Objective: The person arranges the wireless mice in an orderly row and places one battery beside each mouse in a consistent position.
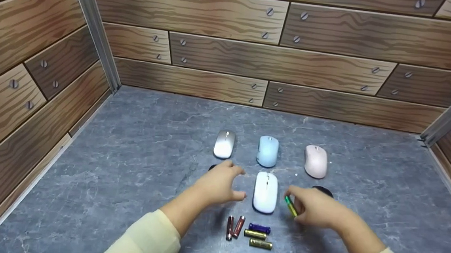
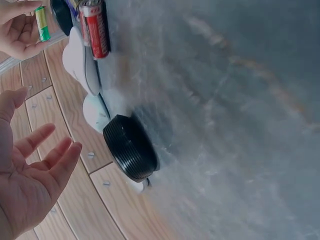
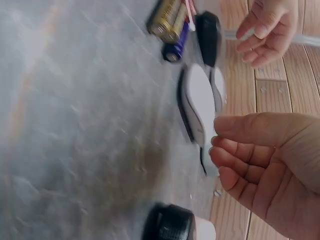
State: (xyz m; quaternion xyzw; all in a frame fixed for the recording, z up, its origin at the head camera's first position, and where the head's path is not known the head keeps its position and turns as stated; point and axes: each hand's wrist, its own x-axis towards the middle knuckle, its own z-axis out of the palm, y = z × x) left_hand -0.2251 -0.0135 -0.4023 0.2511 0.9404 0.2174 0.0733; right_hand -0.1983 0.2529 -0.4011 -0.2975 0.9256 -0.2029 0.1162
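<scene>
My right hand (image 1: 319, 208) pinches a green and yellow battery (image 1: 291, 206) between thumb and fingers, raised just right of the white mouse (image 1: 265, 192). The battery also shows at the upper left of the left wrist view; in the right wrist view it is hidden. My left hand (image 1: 217, 185) hovers left of the white mouse, fingers spread and holding nothing. Below the mouse lie two red batteries (image 1: 234, 227), a purple battery (image 1: 259, 228) and two gold batteries (image 1: 258, 239). A black ribbed mouse (image 2: 131, 147) stands near my left hand, mostly covered by it in the head view.
Farther back stand a silver-white mouse (image 1: 224, 144), a blue mouse (image 1: 268, 151) and a pale pink mouse (image 1: 316, 161). Another black mouse (image 1: 323, 191) is partly hidden behind my right hand. Wood-patterned panels (image 1: 215, 50) enclose the grey marbled tabletop (image 1: 149, 137).
</scene>
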